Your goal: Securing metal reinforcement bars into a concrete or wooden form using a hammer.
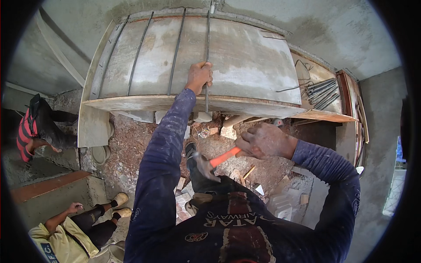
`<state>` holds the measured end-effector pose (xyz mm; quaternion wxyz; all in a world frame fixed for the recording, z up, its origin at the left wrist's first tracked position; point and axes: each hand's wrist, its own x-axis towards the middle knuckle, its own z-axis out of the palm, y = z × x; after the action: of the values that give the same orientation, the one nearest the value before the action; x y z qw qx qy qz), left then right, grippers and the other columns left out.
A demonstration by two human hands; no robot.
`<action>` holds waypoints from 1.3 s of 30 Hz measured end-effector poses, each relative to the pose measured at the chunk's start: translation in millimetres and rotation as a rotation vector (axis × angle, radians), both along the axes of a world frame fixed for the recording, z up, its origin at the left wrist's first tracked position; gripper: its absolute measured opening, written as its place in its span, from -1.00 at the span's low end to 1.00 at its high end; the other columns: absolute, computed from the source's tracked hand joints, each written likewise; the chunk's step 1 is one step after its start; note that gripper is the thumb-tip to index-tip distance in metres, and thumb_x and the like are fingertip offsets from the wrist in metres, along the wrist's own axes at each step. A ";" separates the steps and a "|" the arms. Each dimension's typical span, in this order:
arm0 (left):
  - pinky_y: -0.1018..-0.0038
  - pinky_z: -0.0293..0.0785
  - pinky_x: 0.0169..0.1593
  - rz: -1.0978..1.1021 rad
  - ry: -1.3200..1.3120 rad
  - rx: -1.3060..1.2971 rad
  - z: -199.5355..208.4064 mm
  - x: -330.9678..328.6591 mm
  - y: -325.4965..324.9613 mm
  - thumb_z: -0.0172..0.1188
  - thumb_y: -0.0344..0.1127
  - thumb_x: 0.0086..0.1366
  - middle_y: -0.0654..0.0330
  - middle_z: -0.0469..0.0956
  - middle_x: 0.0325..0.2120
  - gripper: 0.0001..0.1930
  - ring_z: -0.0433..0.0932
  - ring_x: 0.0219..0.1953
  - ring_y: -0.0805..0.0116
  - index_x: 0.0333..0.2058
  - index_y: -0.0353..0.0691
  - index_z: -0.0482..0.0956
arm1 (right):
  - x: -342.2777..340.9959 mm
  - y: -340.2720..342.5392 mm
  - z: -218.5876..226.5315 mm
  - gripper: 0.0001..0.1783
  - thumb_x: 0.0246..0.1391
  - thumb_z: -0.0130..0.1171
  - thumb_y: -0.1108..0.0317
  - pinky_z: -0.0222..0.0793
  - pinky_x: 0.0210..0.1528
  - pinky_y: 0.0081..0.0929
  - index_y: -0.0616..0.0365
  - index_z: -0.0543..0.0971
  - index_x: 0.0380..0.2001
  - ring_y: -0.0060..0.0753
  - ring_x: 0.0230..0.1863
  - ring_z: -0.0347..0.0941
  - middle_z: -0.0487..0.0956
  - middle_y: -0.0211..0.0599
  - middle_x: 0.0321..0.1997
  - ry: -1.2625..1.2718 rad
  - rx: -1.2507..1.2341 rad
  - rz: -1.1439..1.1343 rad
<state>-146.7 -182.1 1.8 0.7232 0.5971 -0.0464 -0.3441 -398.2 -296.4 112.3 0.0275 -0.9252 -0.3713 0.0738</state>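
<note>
My left hand (200, 78) is closed around a thin steel rebar (208, 39). The bar lies front to back across a raised, cement-stained plywood panel (258, 61), and its near end sticks out past the panel's front edge. Further left, several similar bars rest on the panel, spaced apart and roughly parallel. Below the front edge, my right hand (267, 141) grips a hammer by its orange handle (226, 156). The metal hammer head (205, 167) points left and down, in front of my body, apart from the bar and the panel.
Short steel bars (322, 93) and bent wire lie on a lower board at the right. Rubble (127, 149) and broken blocks cover the floor. At far left a person in striped clothing (27, 133) bends over; lower left, a person in a yellow shirt (66, 243) sits.
</note>
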 end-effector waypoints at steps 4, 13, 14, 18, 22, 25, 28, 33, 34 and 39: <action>0.49 0.30 -0.61 -0.001 -0.023 0.016 2.3 -0.9 -0.4 0.00 -0.28 0.45 0.27 0.38 -0.58 -0.72 0.31 -0.65 0.52 -0.09 -0.43 0.48 | 21.2 -19.6 5.8 -0.58 0.35 -0.15 -0.06 0.48 -0.55 -0.21 0.10 0.42 -0.23 -0.20 -0.52 0.59 0.57 -0.22 -0.50 0.211 -0.305 -0.371; 0.47 0.31 -0.61 -0.012 -0.031 -0.010 -0.4 5.2 -1.0 0.01 -0.28 0.44 0.26 0.38 -0.58 -0.72 0.32 -0.66 0.50 -0.12 -0.44 0.48 | 18.6 -12.9 16.9 -0.54 0.35 -0.15 -0.11 0.50 -0.64 -0.29 0.10 0.39 -0.25 -0.27 -0.61 0.55 0.54 -0.28 -0.55 0.208 -0.278 0.090; 0.47 0.31 -0.61 -0.005 -0.035 -0.007 0.2 5.8 -0.8 0.01 -0.28 0.44 0.26 0.38 -0.59 -0.73 0.31 -0.66 0.50 -0.13 -0.44 0.49 | 25.1 -24.7 12.9 -0.54 0.35 -0.15 -0.11 0.50 -0.64 -0.29 0.10 0.39 -0.25 -0.27 -0.61 0.55 0.54 -0.28 -0.55 0.210 -0.275 0.090; 0.46 0.31 -0.62 0.006 -0.029 0.017 2.0 4.2 -4.8 0.00 -0.29 0.44 0.26 0.37 -0.59 -0.73 0.31 -0.67 0.50 -0.17 -0.45 0.49 | 34.1 -25.9 17.8 -0.49 0.34 -0.18 -0.15 0.56 -0.53 -0.26 0.12 0.39 -0.24 -0.29 -0.56 0.59 0.59 -0.18 -0.47 0.109 -0.443 -0.336; 0.47 0.29 -0.64 0.021 -0.045 0.013 -3.6 3.7 -5.6 0.00 -0.28 0.44 0.27 0.36 -0.61 -0.73 0.30 -0.68 0.51 -0.18 -0.43 0.50 | 14.3 1.6 25.6 -0.48 0.35 -0.18 -0.13 0.54 -0.51 -0.23 0.16 0.42 -0.26 -0.22 -0.51 0.60 0.55 -0.20 -0.48 0.300 -0.337 -0.105; 0.49 0.26 -0.66 0.039 -0.152 0.082 -3.2 0.6 -10.6 -0.03 -0.26 0.45 0.29 0.35 -0.63 -0.72 0.28 -0.70 0.52 -0.18 -0.41 0.50 | 1.9 7.1 16.8 -0.55 0.28 -0.06 -0.11 0.49 -0.46 -0.32 0.09 0.43 -0.34 -0.24 -0.50 0.55 0.50 -0.31 -0.56 0.039 -0.158 -0.021; 0.52 0.21 -0.67 0.117 -0.146 0.162 -0.6 -7.2 -13.2 -0.07 -0.25 0.45 0.31 0.33 -0.65 -0.71 0.25 -0.72 0.54 -0.20 -0.39 0.50 | -0.3 4.8 19.6 -0.52 0.33 -0.13 -0.10 0.51 -0.44 -0.26 0.15 0.44 -0.25 -0.17 -0.47 0.59 0.54 -0.22 -0.50 0.111 -0.164 -0.079; 0.52 0.14 -0.70 0.091 -0.055 0.080 -0.1 -19.3 -5.2 -0.09 -0.23 0.46 0.35 0.30 -0.67 -0.70 0.22 -0.73 0.56 -0.24 -0.37 0.50 | -8.6 -2.6 18.7 -0.54 0.31 -0.10 -0.10 0.50 -0.47 -0.26 0.12 0.45 -0.27 -0.17 -0.47 0.59 0.53 -0.23 -0.52 0.101 -0.090 -0.143; 0.52 0.14 -0.70 0.087 -0.056 0.082 1.2 -19.1 -5.9 -0.09 -0.23 0.46 0.35 0.30 -0.67 -0.70 0.22 -0.73 0.56 -0.24 -0.37 0.50 | -9.5 -2.4 19.3 -0.54 0.30 -0.09 -0.11 0.49 -0.47 -0.26 0.10 0.45 -0.29 -0.17 -0.48 0.59 0.53 -0.24 -0.53 0.110 -0.086 -0.163; 0.52 0.13 -0.71 0.108 -0.097 0.127 -0.8 -18.6 -9.7 -0.09 -0.23 0.46 0.38 0.29 -0.68 -0.70 0.19 -0.75 0.57 -0.25 -0.37 0.49 | -11.2 -1.9 15.8 -0.53 0.29 -0.07 -0.13 0.49 -0.50 -0.26 0.09 0.45 -0.33 -0.18 -0.51 0.59 0.51 -0.25 -0.54 0.040 -0.032 -0.226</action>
<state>-165.3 -191.8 1.0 0.6982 0.6594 -0.0271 -0.2775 -409.3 -298.3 128.1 0.0282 -0.9598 -0.2628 0.0948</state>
